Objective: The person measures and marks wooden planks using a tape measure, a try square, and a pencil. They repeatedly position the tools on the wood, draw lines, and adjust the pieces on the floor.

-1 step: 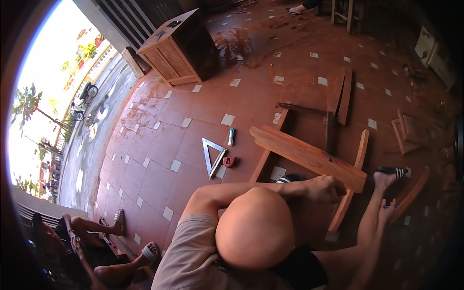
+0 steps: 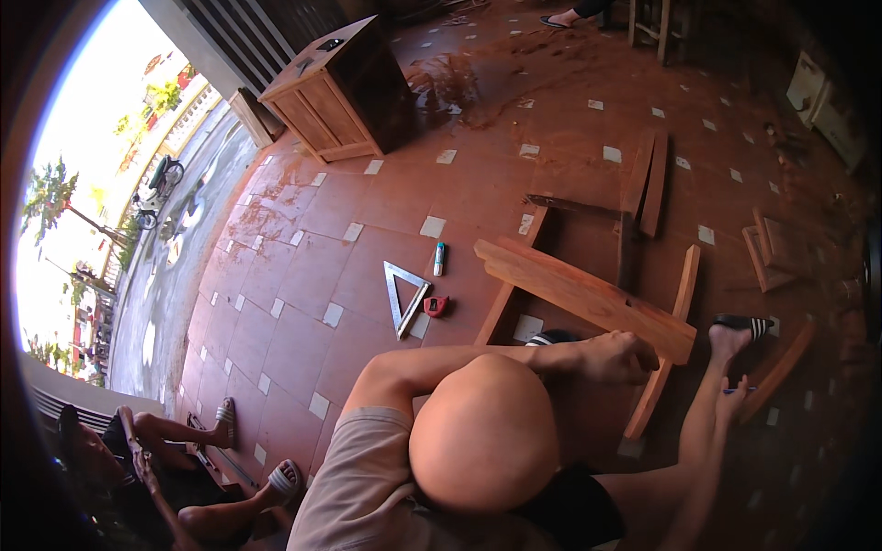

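Note:
A wide reddish wooden plank (image 2: 588, 296) lies aslant across two narrower rails, the left rail (image 2: 497, 314) and the right rail (image 2: 675, 321). My left hand (image 2: 620, 356) is curled closed at the plank's near edge, close to its right end. Its fingers point away from view, so what they hold, if anything, is hidden. Low at the right, beside my shin, my right hand (image 2: 732, 404) has its fingers round a slim blue pen (image 2: 738, 390). A curved wooden piece (image 2: 781, 372) lies just right of that hand.
A metal triangle square (image 2: 404, 298), a red tape measure (image 2: 436, 307) and a small blue-and-white tube (image 2: 439, 259) lie left of the plank. Two boards (image 2: 646, 184) lie beyond it. A wooden cabinet (image 2: 335, 101) stands far left. Another person (image 2: 175, 468) sits at lower left.
The fingers of my right hand have shifted slightly, and more of the blue pen shows. My left hand and the wood look the same.

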The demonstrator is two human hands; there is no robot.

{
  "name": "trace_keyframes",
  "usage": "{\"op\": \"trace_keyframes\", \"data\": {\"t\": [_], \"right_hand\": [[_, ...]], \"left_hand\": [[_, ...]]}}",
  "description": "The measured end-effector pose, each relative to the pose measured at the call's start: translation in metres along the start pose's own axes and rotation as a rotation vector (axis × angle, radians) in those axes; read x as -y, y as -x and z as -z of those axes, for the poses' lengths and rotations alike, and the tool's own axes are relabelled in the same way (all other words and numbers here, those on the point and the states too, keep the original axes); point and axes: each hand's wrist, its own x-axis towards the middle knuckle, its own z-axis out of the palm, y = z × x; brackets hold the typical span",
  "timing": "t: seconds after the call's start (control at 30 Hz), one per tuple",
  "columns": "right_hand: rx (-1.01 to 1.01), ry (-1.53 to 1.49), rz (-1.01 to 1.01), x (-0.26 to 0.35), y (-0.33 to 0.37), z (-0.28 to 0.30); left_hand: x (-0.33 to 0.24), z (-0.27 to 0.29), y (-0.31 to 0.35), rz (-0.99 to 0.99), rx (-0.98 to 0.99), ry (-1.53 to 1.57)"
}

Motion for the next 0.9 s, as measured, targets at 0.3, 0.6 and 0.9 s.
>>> {"op": "trace_keyframes", "data": {"t": [0.3, 0.6, 0.9], "right_hand": [[0.024, 0.108, -0.094, 0.010, 0.019, -0.018], [-0.035, 0.107, 0.111, 0.033, 0.035, -0.005], [0.122, -0.163, 0.161, 0.148, 0.055, -0.018]], "left_hand": [[-0.066, -0.002, 0.067, -0.047, 0.150, 0.100], [0.008, -0.007, 0.037, 0.027, 0.212, 0.110], [0.206, 0.042, 0.051, 0.415, -0.732, -0.119]]}}
